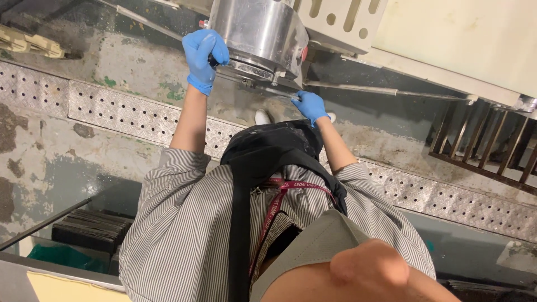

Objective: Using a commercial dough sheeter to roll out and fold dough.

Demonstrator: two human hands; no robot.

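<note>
At the top centre of the frame, a shiny steel drum (263,33) on a machine hangs over the floor, and both of the person's blue-gloved hands are up at it. The left hand (204,56), upper left of centre, has its fingers (215,47) curled tight around a dark handle (212,60) at the drum's left edge; only a sliver of that handle shows between glove and metal. The right hand (309,105), a little lower and just right of centre, rests with its fingers fairly straight and close together on a thin metal rod (358,88) that runs from under the drum towards the right; whether they truly pinch the rod or only press on it I cannot tell. Just beside the drum to the right sits a cream slotted panel (341,19), joined to a pale machine housing (458,39) that fills the upper right corner. The lower middle of the frame is taken up by the person's grey striped shirt (179,235), a black apron (263,156) and a red lanyard (274,212). A band of patterned steel floor plate (112,112) crosses from the left edge down to the right, over worn, stained concrete. At far right is a rusty metal grate (486,145), and at lower left a stack of dark trays (89,229).
</note>
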